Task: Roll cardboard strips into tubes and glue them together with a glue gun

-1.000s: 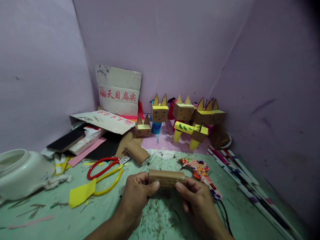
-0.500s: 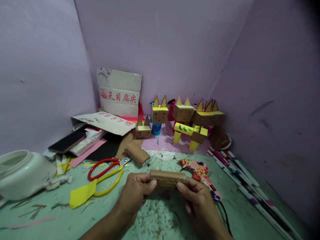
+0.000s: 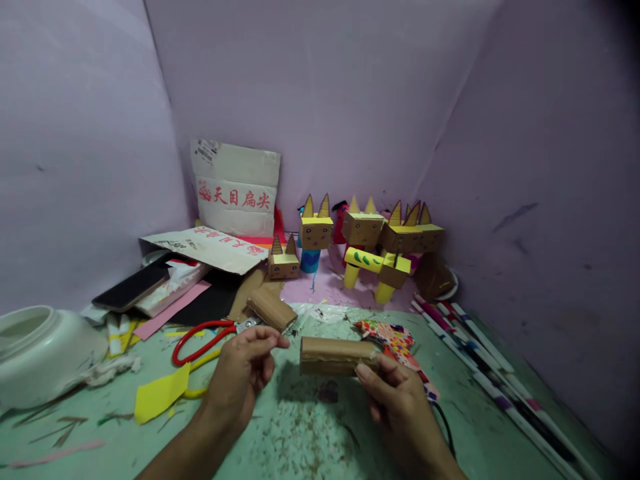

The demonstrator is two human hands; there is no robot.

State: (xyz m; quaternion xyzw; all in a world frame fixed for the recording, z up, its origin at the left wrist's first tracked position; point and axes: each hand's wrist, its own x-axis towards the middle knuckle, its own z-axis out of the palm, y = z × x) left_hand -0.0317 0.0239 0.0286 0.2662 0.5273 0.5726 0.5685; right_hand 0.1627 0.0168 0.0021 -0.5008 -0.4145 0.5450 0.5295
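My right hand [image 3: 400, 407] grips the right end of a brown cardboard tube [image 3: 330, 355], thumb in front. The tube lies level above the green table, and a seam with whitish glue runs along its near side. To the left of the tube, my left hand [image 3: 240, 380] is off it, fingers loosely curled and apart, with nothing visible in them. Behind that hand lie scissors [image 3: 197, 342] with red and yellow handles, partly hidden by it. A second cardboard tube [image 3: 273, 309] rests beyond the scissors. Just behind my right hand is a patterned glue gun [image 3: 395, 337].
Cardboard cat figures [image 3: 316, 230] stand at the back beside a yellow cat body [image 3: 365, 259]. Markers [image 3: 495, 373] line the right side. At left are a white pot [image 3: 50, 353], a yellow paper piece [image 3: 163, 393], a phone [image 3: 133, 283] and printed cardboard [image 3: 235, 183].
My left hand has let go of the tube's left end and moved left, in front of the scissors. My right hand still holds the tube. The view has shifted slightly.
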